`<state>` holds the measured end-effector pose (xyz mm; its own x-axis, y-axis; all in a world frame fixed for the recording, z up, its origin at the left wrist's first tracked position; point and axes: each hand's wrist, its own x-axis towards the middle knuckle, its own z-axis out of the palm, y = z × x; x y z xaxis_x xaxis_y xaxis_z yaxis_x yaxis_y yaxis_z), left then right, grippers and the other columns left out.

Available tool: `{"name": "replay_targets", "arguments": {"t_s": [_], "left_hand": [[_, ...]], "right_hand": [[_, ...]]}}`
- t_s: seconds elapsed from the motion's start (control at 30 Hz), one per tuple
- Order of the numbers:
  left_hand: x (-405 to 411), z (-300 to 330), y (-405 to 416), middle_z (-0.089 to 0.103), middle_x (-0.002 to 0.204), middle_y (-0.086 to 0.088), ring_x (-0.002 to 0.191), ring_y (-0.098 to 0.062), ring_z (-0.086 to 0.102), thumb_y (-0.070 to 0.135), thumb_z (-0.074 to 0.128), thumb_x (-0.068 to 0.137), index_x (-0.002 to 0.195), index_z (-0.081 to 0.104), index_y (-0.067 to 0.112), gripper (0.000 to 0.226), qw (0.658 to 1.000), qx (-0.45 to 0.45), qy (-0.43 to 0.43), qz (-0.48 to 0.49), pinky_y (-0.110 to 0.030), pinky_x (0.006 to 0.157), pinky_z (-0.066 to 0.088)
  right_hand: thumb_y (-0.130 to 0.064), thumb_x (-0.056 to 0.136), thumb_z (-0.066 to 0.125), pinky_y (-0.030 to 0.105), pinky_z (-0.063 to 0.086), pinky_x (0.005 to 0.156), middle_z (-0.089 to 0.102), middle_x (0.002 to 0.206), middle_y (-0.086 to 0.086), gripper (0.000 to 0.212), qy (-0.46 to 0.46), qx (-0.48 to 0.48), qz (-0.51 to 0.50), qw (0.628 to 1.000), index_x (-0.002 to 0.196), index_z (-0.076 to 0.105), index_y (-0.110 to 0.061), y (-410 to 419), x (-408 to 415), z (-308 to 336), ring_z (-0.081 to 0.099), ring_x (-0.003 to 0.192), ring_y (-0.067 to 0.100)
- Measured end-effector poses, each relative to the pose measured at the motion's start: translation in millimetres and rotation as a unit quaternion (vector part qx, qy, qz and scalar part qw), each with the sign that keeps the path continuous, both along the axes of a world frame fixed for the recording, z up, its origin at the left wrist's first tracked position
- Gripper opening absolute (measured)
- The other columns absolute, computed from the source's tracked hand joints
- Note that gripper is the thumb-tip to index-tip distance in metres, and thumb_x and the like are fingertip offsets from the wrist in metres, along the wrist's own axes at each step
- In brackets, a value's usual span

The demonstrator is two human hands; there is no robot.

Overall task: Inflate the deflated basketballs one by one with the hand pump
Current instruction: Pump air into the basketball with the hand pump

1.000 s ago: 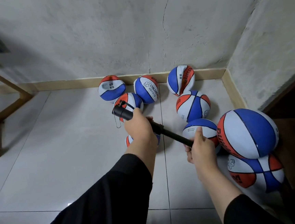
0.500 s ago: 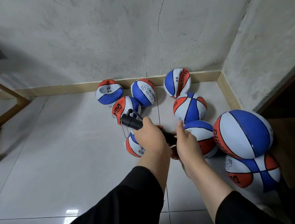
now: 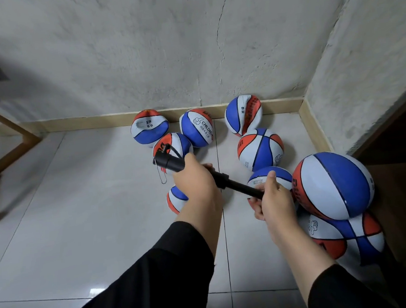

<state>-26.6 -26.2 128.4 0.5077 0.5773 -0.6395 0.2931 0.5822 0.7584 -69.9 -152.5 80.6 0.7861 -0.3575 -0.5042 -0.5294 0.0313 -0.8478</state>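
Pumping stroke, rod drawn out: left hand [image 3: 194, 179] clamps the pump [image 3: 171, 164] barrel, right hand [image 3: 272, 197] grips its handle; next, push inward. Ball connection unseen.

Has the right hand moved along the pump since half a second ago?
Yes. The right hand has pulled away from the left hand, toward the big basketball, so the pump rod now shows drawn out between them.

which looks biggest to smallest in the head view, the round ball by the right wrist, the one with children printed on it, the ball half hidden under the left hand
1. Round ball, nearer the camera, so unsure.
2. CHILDREN ball.
3. Half-hidden ball, only partly visible beneath the left hand.
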Motion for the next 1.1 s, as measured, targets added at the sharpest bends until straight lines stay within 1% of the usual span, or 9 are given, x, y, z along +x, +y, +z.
{"name": "replay_targets", "arguments": {"t_s": [0.07,0.13,0.23,0.3,0.4,0.53,0.7,0.87,1.1], "left_hand": [[-5,-4,-7,0.065,0.066,-0.006,0.047,-0.012,0.058,0.028,0.055,0.097,0.12,0.064,0.005,0.034,1.0,-0.015,-0.006,0.002,-0.027,0.048,0.055],[-9,-7,-14,0.065,0.067,-0.006,0.053,-0.016,0.06,0.026,0.053,0.095,0.121,0.064,0.003,0.036,0.999,-0.033,-0.011,0.003,-0.033,0.056,0.055],[-14,-6,-22,0.065,0.064,-0.007,0.054,-0.017,0.059,0.023,0.052,0.093,0.108,0.063,0.004,0.026,0.999,-0.038,-0.016,0.001,-0.026,0.05,0.05],[-17,-4,-25,0.063,0.06,-0.006,0.05,-0.017,0.058,0.021,0.051,0.094,0.099,0.059,0.007,0.017,0.999,-0.043,-0.015,0.0,-0.024,0.047,0.049],[-18,-4,-25,0.062,0.059,-0.004,0.048,-0.015,0.058,0.021,0.052,0.095,0.098,0.057,0.009,0.014,0.999,-0.049,-0.016,-0.008,-0.023,0.046,0.048],[-8,-5,-13,0.065,0.061,-0.005,0.051,-0.016,0.059,0.026,0.056,0.093,0.113,0.062,0.004,0.03,0.999,-0.043,-0.015,-0.021,-0.028,0.051,0.052],[0,-9,1,0.065,0.06,-0.005,0.049,-0.018,0.06,0.031,0.061,0.092,0.121,0.063,0.004,0.039,0.998,-0.046,-0.022,-0.027,-0.036,0.056,0.056],[-16,-13,-17,0.065,0.062,-0.005,0.056,-0.02,0.061,0.022,0.055,0.092,0.098,0.062,0.01,0.015,0.998,-0.065,-0.011,-0.011,-0.047,0.072,0.062],[-18,-12,-21,0.065,0.061,-0.006,0.051,-0.017,0.059,0.02,0.055,0.091,0.094,0.061,0.007,0.015,0.998,-0.052,-0.018,-0.004,-0.027,0.052,0.052]], "right_hand": [[-0.053,0.109,0.027,0.024,0.037,0.042,0.066,0.068,0.016,0.063,0.0,-0.022,0.021,1.0,0.094,0.064,-0.003,4,3,2,0.053,0.053,0.026],[-0.055,0.108,0.026,0.033,0.049,0.05,0.069,0.072,0.017,0.067,-0.009,-0.052,0.058,0.997,0.096,0.064,-0.002,11,7,5,0.054,0.051,0.026],[-0.055,0.107,0.025,0.05,0.061,0.074,0.072,0.085,0.02,0.066,-0.031,-0.103,0.114,0.988,0.092,0.063,-0.004,23,7,13,0.066,0.07,0.034],[-0.052,0.108,0.025,0.053,0.06,0.08,0.071,0.092,0.02,0.063,-0.04,-0.13,0.132,0.982,0.092,0.062,-0.004,27,7,18,0.068,0.084,0.038],[-0.051,0.108,0.028,0.054,0.059,0.078,0.071,0.089,0.021,0.06,-0.047,-0.143,0.124,0.981,0.089,0.062,-0.005,27,6,16,0.068,0.085,0.041],[-0.057,0.105,0.032,0.053,0.06,0.073,0.07,0.071,0.015,0.062,-0.055,-0.151,0.09,0.983,0.076,0.062,-0.011,19,1,6,0.067,0.071,0.037],[-0.059,0.104,0.03,0.052,0.058,0.078,0.074,0.065,0.01,0.069,0.004,-0.102,0.039,0.994,0.077,0.067,-0.007,-1,-2,-6,0.074,0.08,0.035],[-0.066,0.101,0.03,0.049,0.057,0.073,0.07,0.079,0.017,0.068,-0.034,-0.133,0.074,0.988,0.079,0.061,-0.009,17,3,6,0.066,0.076,0.035],[-0.062,0.104,0.029,0.05,0.058,0.084,0.069,0.094,0.016,0.063,-0.036,-0.127,0.141,0.981,0.096,0.062,-0.008,31,6,20,0.067,0.09,0.034]]}}
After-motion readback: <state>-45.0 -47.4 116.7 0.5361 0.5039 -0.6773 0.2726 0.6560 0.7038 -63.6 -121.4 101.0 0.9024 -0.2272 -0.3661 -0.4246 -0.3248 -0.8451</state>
